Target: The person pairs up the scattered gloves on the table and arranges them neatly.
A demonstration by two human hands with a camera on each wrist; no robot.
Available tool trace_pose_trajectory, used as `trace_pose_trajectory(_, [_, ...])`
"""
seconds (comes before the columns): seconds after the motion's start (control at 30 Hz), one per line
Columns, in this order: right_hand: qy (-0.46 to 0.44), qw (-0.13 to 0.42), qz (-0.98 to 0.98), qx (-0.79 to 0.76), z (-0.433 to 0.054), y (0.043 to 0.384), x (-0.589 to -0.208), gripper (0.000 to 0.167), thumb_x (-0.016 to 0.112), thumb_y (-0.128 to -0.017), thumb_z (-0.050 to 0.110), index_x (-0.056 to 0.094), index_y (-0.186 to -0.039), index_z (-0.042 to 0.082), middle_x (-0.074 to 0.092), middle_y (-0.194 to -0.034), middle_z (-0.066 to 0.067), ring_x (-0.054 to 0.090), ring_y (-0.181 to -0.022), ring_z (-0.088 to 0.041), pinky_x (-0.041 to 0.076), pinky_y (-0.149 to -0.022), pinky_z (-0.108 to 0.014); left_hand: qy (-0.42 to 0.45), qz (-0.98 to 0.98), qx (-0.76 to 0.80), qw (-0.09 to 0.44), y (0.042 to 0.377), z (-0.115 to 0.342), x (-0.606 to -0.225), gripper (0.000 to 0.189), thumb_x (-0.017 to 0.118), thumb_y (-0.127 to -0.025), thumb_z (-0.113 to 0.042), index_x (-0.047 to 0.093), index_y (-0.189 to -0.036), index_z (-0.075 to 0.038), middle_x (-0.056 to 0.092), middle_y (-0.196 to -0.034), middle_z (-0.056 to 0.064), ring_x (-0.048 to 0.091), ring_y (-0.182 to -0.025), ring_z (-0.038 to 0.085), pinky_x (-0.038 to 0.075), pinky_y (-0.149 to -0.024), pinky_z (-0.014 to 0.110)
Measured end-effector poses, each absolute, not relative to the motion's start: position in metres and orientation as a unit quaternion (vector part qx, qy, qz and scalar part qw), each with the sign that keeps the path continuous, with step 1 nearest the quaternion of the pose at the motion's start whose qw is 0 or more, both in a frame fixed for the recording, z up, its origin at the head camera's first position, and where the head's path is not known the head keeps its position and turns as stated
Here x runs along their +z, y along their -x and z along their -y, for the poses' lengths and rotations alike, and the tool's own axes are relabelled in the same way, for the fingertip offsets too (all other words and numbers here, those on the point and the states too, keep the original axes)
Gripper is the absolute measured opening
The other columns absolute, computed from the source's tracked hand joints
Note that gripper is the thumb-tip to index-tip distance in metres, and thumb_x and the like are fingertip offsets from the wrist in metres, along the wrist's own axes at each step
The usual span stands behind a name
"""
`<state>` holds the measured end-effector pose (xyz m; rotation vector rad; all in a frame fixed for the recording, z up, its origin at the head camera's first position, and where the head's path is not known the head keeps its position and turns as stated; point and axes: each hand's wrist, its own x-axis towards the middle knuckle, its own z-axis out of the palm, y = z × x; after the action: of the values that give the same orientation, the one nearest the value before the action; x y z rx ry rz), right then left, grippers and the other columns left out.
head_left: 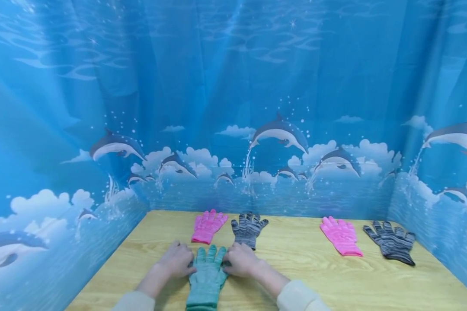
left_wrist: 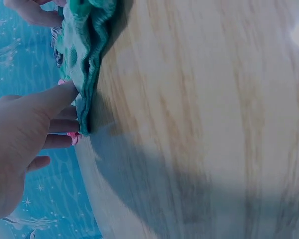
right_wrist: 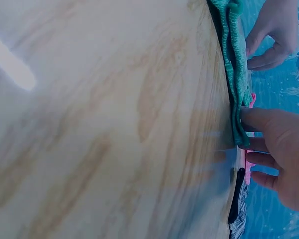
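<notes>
two narrow grips, left hand (head_left: 176, 261) and right hand (head_left: 243, 260), pinch opposite edges of the green knit glove (head_left: 206, 278), which lies fingers-away on the wooden surface (head_left: 373, 285) between them; drawing evenly outward and smoothing would likely keep its fingers from bunching.

Five knitted fabric gloves (head_left: 207, 280) in three colours, counted outward from the grip.
At the grip, one green glove (head_left: 207, 276), one bare left hand (head_left: 177, 260) and one bare right hand (head_left: 241, 260); just beyond, one bright pink glove (head_left: 209, 227) and one mottled grey-and-black glove (head_left: 249, 231); well right of the grip, a second pink glove (head_left: 340, 236) and a second mottled glove (head_left: 393, 244); beneath all, one yellow wood-grained table (head_left: 295, 268).
</notes>
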<state>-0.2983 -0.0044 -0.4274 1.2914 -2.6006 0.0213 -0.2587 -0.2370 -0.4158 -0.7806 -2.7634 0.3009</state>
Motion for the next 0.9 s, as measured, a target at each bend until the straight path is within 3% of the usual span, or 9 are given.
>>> trace_pose_trajectory(0.13, [-0.442,0.136,0.887,0.015,0.002,0.301,-0.428,0.019,0.069,-0.079,0.032,0.072,-0.095,0.024,0.062,-0.087,0.007,0.052,-0.083,-0.010,0.040,-0.066,-0.025,0.289,0.941,0.113,0.139,0.258,0.234,-0.414,0.031,0.070,-0.075,-0.042,0.057,-0.062,-0.017,0.056,-0.068,-0.003,0.053,-0.071,0.016,0.042,-0.077,0.041])
trace_pose_trajectory(0.3, [-0.450,0.143,0.881,0.024,-0.001,0.301,-0.425,0.017,0.069,-0.079,0.027,0.072,-0.096,0.023,0.062,-0.091,0.006,0.053,-0.087,-0.010,0.043,-0.069,-0.025,0.334,0.930,0.077,0.134,0.250,0.219,-0.398,0.023,0.071,-0.075,-0.039,0.070,-0.076,-0.016,0.063,-0.076,-0.006,0.057,-0.076,0.013,0.044,-0.076,0.038])
trace_pose_trajectory(0.53, [-0.477,0.142,0.868,0.007,0.001,0.297,-0.423,0.013,0.070,-0.077,0.028,0.072,-0.089,0.024,0.061,-0.086,0.010,0.052,-0.081,-0.007,0.039,-0.065,-0.021,0.388,0.921,-0.007,0.020,0.225,0.189,-0.382,0.019,0.073,-0.076,-0.037,0.073,-0.082,-0.019,0.061,-0.073,-0.017,0.053,-0.068,-0.002,0.044,-0.068,0.025])
trace_pose_trajectory(0.63, [-0.474,0.128,0.871,0.000,0.001,0.295,-0.424,0.012,0.070,-0.077,0.030,0.072,-0.088,0.025,0.059,-0.084,0.012,0.050,-0.078,-0.006,0.037,-0.063,-0.020,0.416,0.909,-0.013,-0.005,0.217,0.178,-0.384,0.018,0.072,-0.076,-0.039,0.072,-0.080,-0.022,0.056,-0.069,-0.021,0.048,-0.064,-0.007,0.040,-0.064,0.018])
trace_pose_trajectory(0.77, [-0.472,0.130,0.872,0.000,0.001,0.294,-0.425,0.011,0.071,-0.077,0.030,0.072,-0.087,0.026,0.058,-0.082,0.013,0.049,-0.076,-0.006,0.036,-0.061,-0.020,0.435,0.900,0.015,0.008,0.213,0.170,-0.391,0.016,0.071,-0.077,-0.040,0.070,-0.075,-0.024,0.047,-0.062,-0.022,0.040,-0.060,-0.006,0.035,-0.062,0.018])
trace_pose_trajectory(0.9, [-0.482,0.132,0.866,0.003,0.001,0.294,-0.425,0.012,0.071,-0.077,0.030,0.072,-0.088,0.026,0.058,-0.082,0.013,0.049,-0.076,-0.006,0.034,-0.061,-0.019,0.442,0.896,0.042,0.029,0.211,0.168,-0.398,0.013,0.072,-0.074,-0.038,0.069,-0.072,-0.026,0.048,-0.064,-0.021,0.043,-0.063,-0.004,0.035,-0.062,0.019])
